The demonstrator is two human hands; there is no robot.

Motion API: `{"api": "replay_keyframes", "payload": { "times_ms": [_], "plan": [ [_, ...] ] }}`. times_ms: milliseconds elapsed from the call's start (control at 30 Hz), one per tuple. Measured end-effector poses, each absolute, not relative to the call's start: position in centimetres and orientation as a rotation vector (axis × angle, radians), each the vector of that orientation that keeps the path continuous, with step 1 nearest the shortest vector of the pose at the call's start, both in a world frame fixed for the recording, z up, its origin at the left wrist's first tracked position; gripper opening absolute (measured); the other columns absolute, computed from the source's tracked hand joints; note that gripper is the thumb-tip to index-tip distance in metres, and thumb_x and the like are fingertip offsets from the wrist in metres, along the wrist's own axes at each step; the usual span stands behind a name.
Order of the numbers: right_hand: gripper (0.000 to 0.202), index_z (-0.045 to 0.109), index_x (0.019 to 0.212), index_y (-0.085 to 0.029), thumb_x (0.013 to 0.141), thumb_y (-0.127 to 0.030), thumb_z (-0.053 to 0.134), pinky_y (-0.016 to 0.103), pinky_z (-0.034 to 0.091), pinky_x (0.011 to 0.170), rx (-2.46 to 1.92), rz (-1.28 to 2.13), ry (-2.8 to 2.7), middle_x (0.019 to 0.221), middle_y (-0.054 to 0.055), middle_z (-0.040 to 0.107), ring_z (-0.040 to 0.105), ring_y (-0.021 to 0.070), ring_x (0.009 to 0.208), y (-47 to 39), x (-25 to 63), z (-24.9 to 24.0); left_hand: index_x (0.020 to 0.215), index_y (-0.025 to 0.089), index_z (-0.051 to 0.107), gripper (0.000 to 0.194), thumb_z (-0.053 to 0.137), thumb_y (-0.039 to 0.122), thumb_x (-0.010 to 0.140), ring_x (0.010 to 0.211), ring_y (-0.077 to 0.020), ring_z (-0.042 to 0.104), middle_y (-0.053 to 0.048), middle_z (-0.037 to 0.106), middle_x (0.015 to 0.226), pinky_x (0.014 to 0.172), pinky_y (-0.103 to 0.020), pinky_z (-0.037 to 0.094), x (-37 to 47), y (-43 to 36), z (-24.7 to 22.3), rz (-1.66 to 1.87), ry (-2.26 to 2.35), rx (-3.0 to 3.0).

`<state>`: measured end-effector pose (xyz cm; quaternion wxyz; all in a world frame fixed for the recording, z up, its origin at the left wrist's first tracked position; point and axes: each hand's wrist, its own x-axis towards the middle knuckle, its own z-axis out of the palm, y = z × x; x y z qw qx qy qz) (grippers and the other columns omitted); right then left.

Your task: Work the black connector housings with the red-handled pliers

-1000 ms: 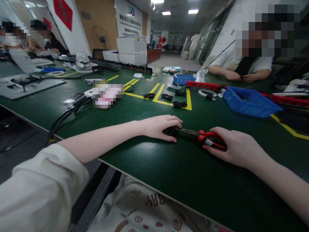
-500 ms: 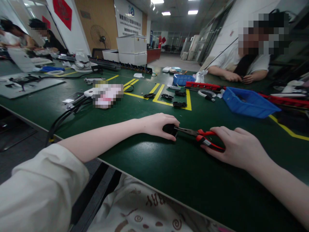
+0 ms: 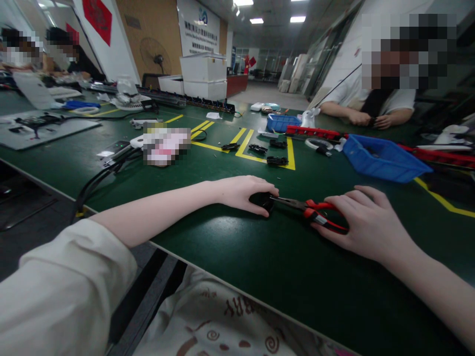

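Note:
My left hand (image 3: 247, 194) is closed on a small black part (image 3: 266, 201), held between thumb and fingers just above the green table (image 3: 222, 242). Much of that part is hidden by the fingers. My right hand (image 3: 365, 222) grips red-and-black needle-nose pliers (image 3: 315, 210) by the handles. The narrow jaws point left and their tip touches the black part at its right side. Several similar black parts lie beyond my hands, among them one part (image 3: 277, 160) inside a yellow tape outline (image 3: 291, 153).
A blue bin (image 3: 386, 160) stands to the right, with a smaller blue bin (image 3: 282, 121) farther back. Red strips (image 3: 315, 131) run behind them. A phone (image 3: 166, 148) and black cables (image 3: 98, 180) lie left. Across the table, a person's hands (image 3: 371, 120) are at work.
My right hand's fingers have lifted and spread a little on the pliers. The black part has tilted slightly in my left hand, while the pliers' tip stays at it.

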<state>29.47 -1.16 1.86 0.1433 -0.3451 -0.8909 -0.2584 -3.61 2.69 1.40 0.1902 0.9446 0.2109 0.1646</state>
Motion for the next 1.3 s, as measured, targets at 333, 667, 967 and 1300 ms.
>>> {"api": "replay_keyframes", "payload": {
  "times_ms": [333, 667, 967, 1300],
  "plan": [
    [0.052, 0.074, 0.102, -0.014, 0.088, -0.061, 0.056, 0.057, 0.041, 0.105, -1.050, -0.783, -2.532, 0.091, 0.018, 0.074, 0.065, 0.0348, 0.090, -1.7, 29.2, 2.1, 0.129, 0.023, 0.060, 0.047, 0.078, 0.038, 0.088, 0.122, -0.0260, 0.068, -0.009, 0.071, 0.132, 0.104, -0.037, 0.050, -3.5, 2.3, 1.7, 0.428, 0.657, 2.601],
    [0.058, 0.070, 0.101, -0.014, 0.088, -0.069, 0.054, 0.057, 0.045, 0.099, -1.099, -0.586, -2.523, 0.090, 0.016, 0.074, 0.067, 0.0335, 0.089, -1.0, 29.5, 1.3, 0.124, 0.022, 0.060, 0.047, 0.080, 0.038, 0.085, 0.119, -0.0255, 0.070, -0.010, 0.071, 0.130, 0.102, -0.038, 0.052, -3.4, 2.4, 1.4, 0.492, 0.672, 2.529],
    [0.053, 0.069, 0.101, -0.027, 0.086, -0.075, 0.053, 0.066, 0.045, 0.100, -1.245, -0.254, -2.496, 0.087, 0.008, 0.072, 0.067, 0.0338, 0.090, -0.8, 29.5, 0.9, 0.123, 0.022, 0.060, 0.047, 0.082, 0.037, 0.083, 0.123, -0.0264, 0.069, -0.010, 0.070, 0.134, 0.105, -0.040, 0.052, -3.4, 2.4, 1.4, 0.490, 0.696, 2.506],
    [0.055, 0.071, 0.102, -0.014, 0.089, -0.065, 0.054, 0.055, 0.042, 0.102, -1.090, -0.635, -2.512, 0.090, 0.017, 0.074, 0.067, 0.0332, 0.089, -1.4, 29.1, 1.5, 0.122, 0.021, 0.062, 0.050, 0.085, 0.038, 0.081, 0.127, -0.0261, 0.068, -0.010, 0.071, 0.135, 0.109, -0.041, 0.051, -3.4, 2.4, 1.5, 0.533, 0.707, 2.457]
  ]
}}
